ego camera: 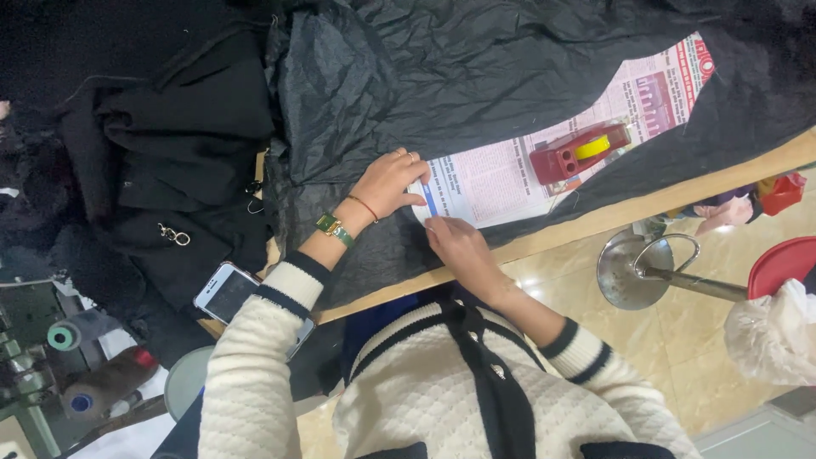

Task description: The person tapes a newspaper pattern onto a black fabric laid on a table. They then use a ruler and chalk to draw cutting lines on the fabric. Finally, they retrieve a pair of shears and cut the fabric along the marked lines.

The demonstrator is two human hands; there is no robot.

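Pressing flat: left hand, fingers spread on the edge of the black fabric, apparently to keep it from sliding on the table. Right hand pinching the near end of a slim blue marker, angled against the cloth edge beside the left fingertips, over a newspaper laid under the fabric. Red tape dispenser parked on that newspaper, within reach. Phone tucked under the left sleeve at the table edge.
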